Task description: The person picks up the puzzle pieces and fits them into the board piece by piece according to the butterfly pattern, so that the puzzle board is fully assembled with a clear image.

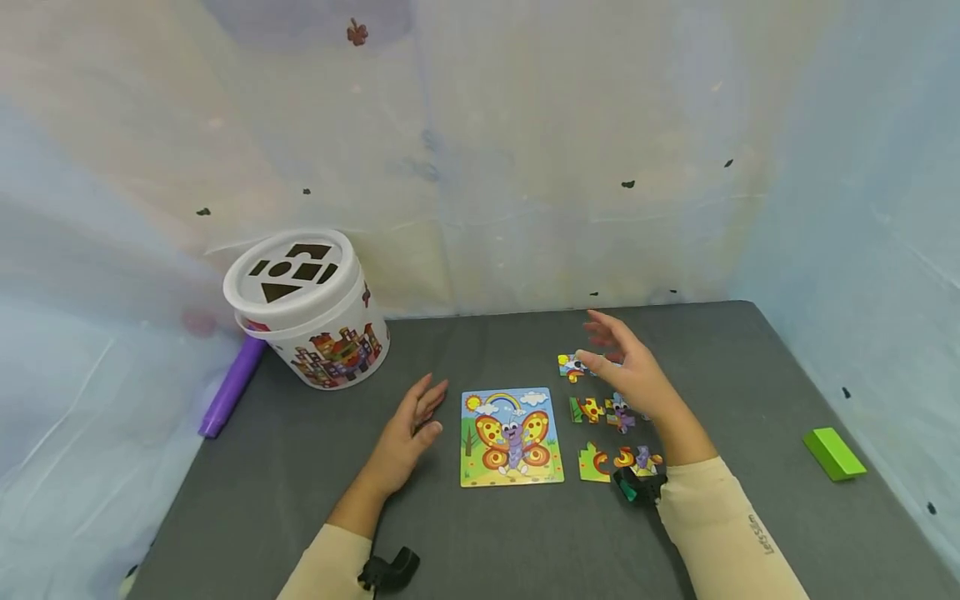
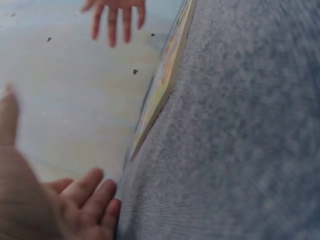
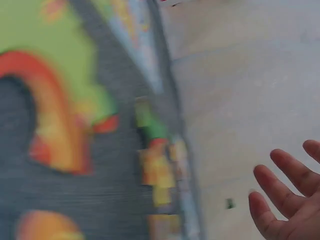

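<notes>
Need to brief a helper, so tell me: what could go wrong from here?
The right hand, raised by the loose puzzle pieces, might sweep some out of line if lowered. The wrist camera looks close to the bottom row and could snag a piece. The left hand, beside the picture board, might bump it.

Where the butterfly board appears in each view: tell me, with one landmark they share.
Head: butterfly board lies just right of centre, below mid-height.
Left wrist: butterfly board, nearly edge-on, slants down-left from the top edge.
Right wrist: butterfly board, blurred and cut off, at the top, left of centre.
Shared landmark: right hand, right of centre in head, upper left in left wrist, lower right in right wrist.
</notes>
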{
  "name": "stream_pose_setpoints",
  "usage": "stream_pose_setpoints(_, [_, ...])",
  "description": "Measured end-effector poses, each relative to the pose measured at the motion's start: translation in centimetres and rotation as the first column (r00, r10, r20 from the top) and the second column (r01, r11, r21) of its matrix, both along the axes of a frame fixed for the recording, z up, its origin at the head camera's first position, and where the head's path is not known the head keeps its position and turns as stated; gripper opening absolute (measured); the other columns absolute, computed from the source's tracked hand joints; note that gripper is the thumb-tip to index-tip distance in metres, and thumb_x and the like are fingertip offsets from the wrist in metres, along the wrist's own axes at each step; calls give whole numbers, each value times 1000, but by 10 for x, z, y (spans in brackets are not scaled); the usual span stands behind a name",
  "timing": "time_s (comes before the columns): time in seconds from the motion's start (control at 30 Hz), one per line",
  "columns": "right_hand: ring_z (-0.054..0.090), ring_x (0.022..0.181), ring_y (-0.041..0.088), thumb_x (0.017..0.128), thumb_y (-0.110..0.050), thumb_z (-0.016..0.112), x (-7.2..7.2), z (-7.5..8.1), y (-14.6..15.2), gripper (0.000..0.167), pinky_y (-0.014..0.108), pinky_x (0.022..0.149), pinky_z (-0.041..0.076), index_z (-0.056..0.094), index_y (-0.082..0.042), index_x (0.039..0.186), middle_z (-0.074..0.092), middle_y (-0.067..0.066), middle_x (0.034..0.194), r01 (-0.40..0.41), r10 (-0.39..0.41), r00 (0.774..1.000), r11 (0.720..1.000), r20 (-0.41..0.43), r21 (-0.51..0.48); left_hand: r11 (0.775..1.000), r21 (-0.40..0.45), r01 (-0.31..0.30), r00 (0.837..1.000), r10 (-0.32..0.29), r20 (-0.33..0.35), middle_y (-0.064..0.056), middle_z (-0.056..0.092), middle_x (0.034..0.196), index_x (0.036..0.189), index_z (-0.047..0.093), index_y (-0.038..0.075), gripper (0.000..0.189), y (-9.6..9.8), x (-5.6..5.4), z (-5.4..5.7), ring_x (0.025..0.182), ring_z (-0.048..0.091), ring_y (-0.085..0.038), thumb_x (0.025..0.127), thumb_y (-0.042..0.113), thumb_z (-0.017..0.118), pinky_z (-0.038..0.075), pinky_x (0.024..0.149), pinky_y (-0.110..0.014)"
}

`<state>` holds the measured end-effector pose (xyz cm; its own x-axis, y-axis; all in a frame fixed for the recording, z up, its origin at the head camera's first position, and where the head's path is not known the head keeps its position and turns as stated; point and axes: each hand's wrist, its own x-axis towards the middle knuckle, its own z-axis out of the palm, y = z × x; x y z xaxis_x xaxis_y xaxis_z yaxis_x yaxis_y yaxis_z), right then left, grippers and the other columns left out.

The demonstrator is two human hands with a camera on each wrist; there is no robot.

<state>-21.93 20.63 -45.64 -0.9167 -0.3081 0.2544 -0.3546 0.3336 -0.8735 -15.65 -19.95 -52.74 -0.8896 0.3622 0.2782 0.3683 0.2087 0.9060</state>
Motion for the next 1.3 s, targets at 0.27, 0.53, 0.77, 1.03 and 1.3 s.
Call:
stream_pose_setpoints(0.27, [39,152,44,110,-33,70,-15,-48,2,75,67,116,37,35,-8,171,36,19,170,12,-17,993,999,118,46,927,-373,-41,999,43,-2,3,38,173,176,22,15,118,8,4,4,161,27,-30,88,57,89,26,123,-67])
stream_pose_setpoints(0.53, [21,158,48,114,-23,63,-22,-63,1,66,71,121,23,35,3,168,28,24,172,-37,12,997,942,75,335,812,-582,-27,996,-27,-83,-5,30,177,173,34,14,117,9,4,4,163,21,-29,84,68,86,17,126,-62])
stream_pose_setpoints(0.77, [25,156,49,112,-20,65,-25,-62,-7,63,69,120,26,41,5,165,30,26,171,5,-33,998,903,58,430,783,-621,1,993,-72,-90,-3,27,178,171,37,10,109,8,5,8,164,17,-31,89,65,84,15,126,-62])
stream_pose_setpoints(1.03, [38,148,47,109,-14,71,-27,-62,-7,50,66,117,33,52,4,150,41,25,164,49,-90,987,957,132,285,775,-632,16,995,-73,-65,-1,26,178,172,35,13,110,8,4,8,165,14,-30,89,67,83,12,127,-62])
stream_pose_setpoints(1.3, [54,131,44,104,-6,74,-21,-67,-5,45,63,106,44,54,-3,145,53,23,151,147,-173,974,975,149,169,784,-621,15,995,-73,-69,-2,27,178,172,35,13,111,8,4,8,165,15,-30,88,67,83,11,127,-61])
